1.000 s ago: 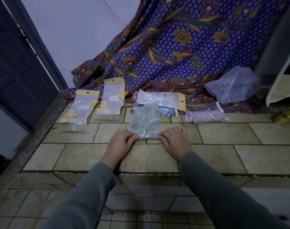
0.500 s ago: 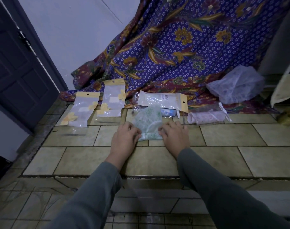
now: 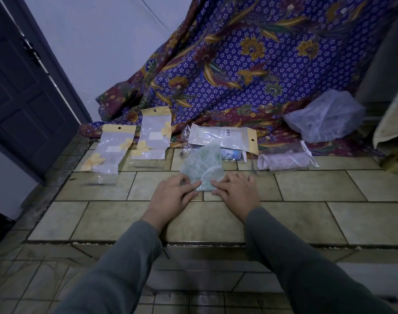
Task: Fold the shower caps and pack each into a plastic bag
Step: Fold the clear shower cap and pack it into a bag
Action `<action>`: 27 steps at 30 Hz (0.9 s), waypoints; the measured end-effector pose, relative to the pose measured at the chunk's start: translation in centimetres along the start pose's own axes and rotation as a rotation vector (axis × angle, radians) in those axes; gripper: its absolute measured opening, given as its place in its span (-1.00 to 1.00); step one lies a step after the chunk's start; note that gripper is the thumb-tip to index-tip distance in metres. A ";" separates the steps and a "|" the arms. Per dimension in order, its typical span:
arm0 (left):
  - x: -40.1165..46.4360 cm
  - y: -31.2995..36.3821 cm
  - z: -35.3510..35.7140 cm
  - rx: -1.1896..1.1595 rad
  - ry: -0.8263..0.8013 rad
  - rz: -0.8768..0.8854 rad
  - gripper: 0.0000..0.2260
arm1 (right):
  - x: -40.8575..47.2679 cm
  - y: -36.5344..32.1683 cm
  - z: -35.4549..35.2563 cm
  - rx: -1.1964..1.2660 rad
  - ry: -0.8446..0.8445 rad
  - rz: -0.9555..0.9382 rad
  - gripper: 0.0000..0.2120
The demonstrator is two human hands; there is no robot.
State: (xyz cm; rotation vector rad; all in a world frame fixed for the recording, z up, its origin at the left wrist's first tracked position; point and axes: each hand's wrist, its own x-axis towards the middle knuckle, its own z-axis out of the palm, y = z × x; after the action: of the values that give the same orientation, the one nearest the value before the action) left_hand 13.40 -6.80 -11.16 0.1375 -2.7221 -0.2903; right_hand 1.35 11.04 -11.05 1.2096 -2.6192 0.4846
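The shower cap [image 3: 201,169] is pressed on the floor tiles [image 3: 306,186] under the flat fingers of the left hand [image 3: 173,197] and right hand [image 3: 235,192]; being thin, soft and slippery, it should probably be pinched at its folded edges.

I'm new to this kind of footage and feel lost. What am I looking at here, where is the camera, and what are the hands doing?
There is no machine: a person wears a camera on the head, looking down at their own two hands in grey sleeves. The left hand and right hand press a green-patterned shower cap flat on the tiled floor; their fingers lie on its near edge, mid-fold. Behind it lie plastic bags: two with yellow headers on the left, and one lying sideways. To the right are a rolled pinkish cap and a crumpled clear bag on patterned cloth.
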 end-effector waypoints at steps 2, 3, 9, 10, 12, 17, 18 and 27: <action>0.1 -0.3 0.0 -0.025 -0.009 -0.010 -0.68 | 0.0 0.0 -0.4 -0.001 -0.041 -0.004 -0.71; 0.1 -0.4 0.0 -0.035 -0.015 -0.023 -0.67 | 0.0 0.0 -0.5 0.002 -0.049 -0.003 -0.70; -0.1 0.4 -0.2 -0.046 -0.053 -0.127 -0.61 | -0.2 -0.2 -0.5 -0.017 -0.044 -0.007 -0.72; -0.2 0.6 -0.3 -0.049 -0.059 -0.133 -0.59 | -0.4 -0.2 -0.5 -0.019 -0.039 -0.015 -0.72; -0.6 0.9 -0.6 -0.058 -0.070 -0.130 -0.58 | -0.8 -0.1 -0.4 -0.030 -0.013 -0.024 -0.67; -1.3 1.4 -0.4 -0.169 -0.046 -0.189 -0.60 | -1.8 0.1 -0.7 -0.036 0.018 0.000 -0.59; -1.0 1.5 -0.5 -0.186 -0.059 -0.219 -0.61 | -1.6 0.0 -0.9 -0.019 0.007 0.017 -0.58; 1.0 1.5 -1.4 -0.141 -0.114 -0.431 -0.81 | 0.3 -0.2 -1.8 0.152 -0.140 0.238 -0.72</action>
State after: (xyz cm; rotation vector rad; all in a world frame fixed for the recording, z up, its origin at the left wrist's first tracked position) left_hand 12.98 -5.69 -9.25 0.6894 -2.7476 -0.6253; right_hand 1.41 11.42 -9.21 1.0099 -2.9101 0.6759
